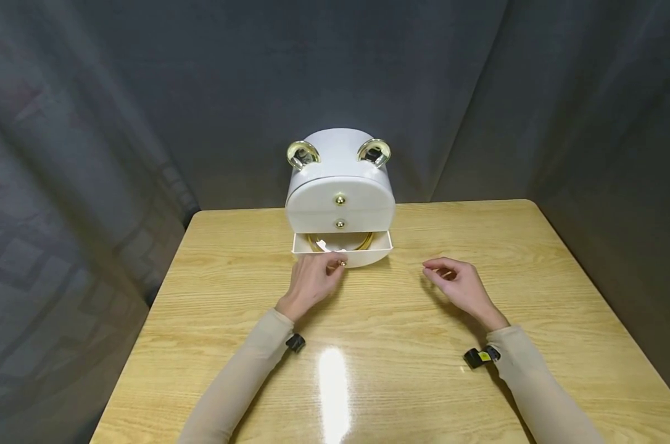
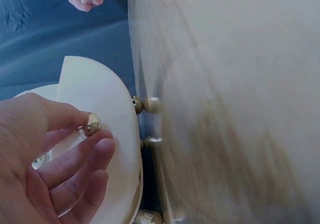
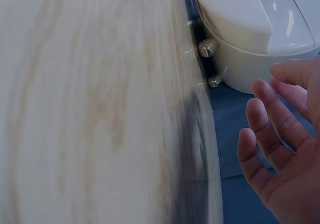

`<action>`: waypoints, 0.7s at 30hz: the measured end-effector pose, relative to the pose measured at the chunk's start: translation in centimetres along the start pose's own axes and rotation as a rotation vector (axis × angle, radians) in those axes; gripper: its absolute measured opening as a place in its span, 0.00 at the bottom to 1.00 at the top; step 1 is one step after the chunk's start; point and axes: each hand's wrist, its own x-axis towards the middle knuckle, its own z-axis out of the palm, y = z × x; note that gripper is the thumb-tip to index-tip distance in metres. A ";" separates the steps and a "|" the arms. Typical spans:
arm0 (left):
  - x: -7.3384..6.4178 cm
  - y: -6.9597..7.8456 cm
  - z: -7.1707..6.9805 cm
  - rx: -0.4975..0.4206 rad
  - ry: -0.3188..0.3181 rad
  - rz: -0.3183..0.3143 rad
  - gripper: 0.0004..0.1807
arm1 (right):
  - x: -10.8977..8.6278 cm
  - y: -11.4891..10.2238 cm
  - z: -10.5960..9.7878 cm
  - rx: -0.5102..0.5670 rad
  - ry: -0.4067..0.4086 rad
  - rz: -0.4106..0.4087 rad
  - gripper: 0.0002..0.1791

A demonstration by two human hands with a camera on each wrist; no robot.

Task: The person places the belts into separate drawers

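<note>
A white jewelry box (image 1: pixel 340 203) with gold knobs and two round gold ear-like rings on top stands at the back of the table. Its bottom drawer (image 1: pixel 375 253) is pulled out toward me. My left hand (image 1: pixel 311 280) pinches that drawer's gold knob (image 2: pixel 92 124) between thumb and index finger, the other fingers loosely bent. Inside the drawer lie a gold-coloured ring-shaped item (image 1: pixel 367 240) and a small white piece (image 1: pixel 322 245), partly hidden by the drawer front. To the right of the drawer, my right hand (image 1: pixel 461 285) hovers over the table, fingers relaxed and holding nothing.
The light wooden table (image 1: pixel 229 277) spreads around the box, with a bright reflection on its near part. Dark grey curtains (image 1: pixel 229 92) hang behind and at both sides. Small gold feet (image 3: pixel 208 47) support the box.
</note>
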 end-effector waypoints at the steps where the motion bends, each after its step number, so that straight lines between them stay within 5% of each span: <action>1: 0.0 0.0 0.0 0.001 -0.002 -0.002 0.12 | 0.0 0.0 0.0 0.002 -0.001 0.001 0.13; 21: 0.2 -0.2 0.1 -0.008 -0.003 -0.003 0.12 | -0.5 0.1 0.0 -0.011 -0.013 0.031 0.13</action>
